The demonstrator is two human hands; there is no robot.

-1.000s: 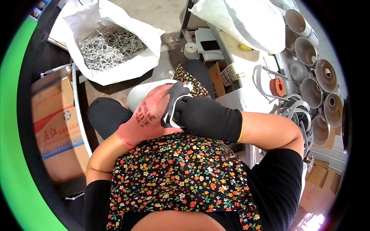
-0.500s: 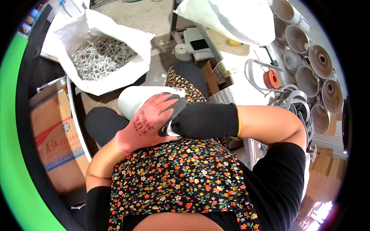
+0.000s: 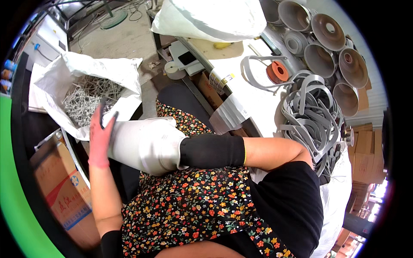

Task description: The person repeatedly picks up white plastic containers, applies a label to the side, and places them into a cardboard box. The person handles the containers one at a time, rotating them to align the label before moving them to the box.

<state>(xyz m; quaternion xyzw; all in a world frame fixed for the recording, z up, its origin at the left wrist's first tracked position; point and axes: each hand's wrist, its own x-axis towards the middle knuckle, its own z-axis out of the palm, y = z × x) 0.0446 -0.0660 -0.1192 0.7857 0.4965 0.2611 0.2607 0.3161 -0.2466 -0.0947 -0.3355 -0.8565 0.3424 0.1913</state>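
Observation:
A whitish-grey round lampshade-like shell [image 3: 140, 144] lies across my lap, its collared end to the right. My right hand, in a black glove [image 3: 211, 150], reaches into that end; its fingers are hidden inside. At the shell's left end is my left hand [image 3: 101, 137], in a pink glove with dark fingertips. Its fingers are spread with nothing between them, and whether the palm touches the shell I cannot tell. Just beyond the fingertips, a white sack [image 3: 127, 77] stands open, filled with thin grey metal pieces [image 3: 86, 101] like long screws or pins.
To the right is a white worktop [image 3: 254, 101] with an orange spool [image 3: 277, 72] and a heap of grey curved straps [image 3: 312, 116]. Several grey shells [image 3: 320, 59] are stacked behind it. A cardboard box [image 3: 64, 185] stands at left; a white roll [image 3: 174, 70] is ahead.
My left hand has left the shell's right end and moved left toward the sack, its fingers spreading. My right hand has gone into the shell, now turned sideways. The view has shifted right.

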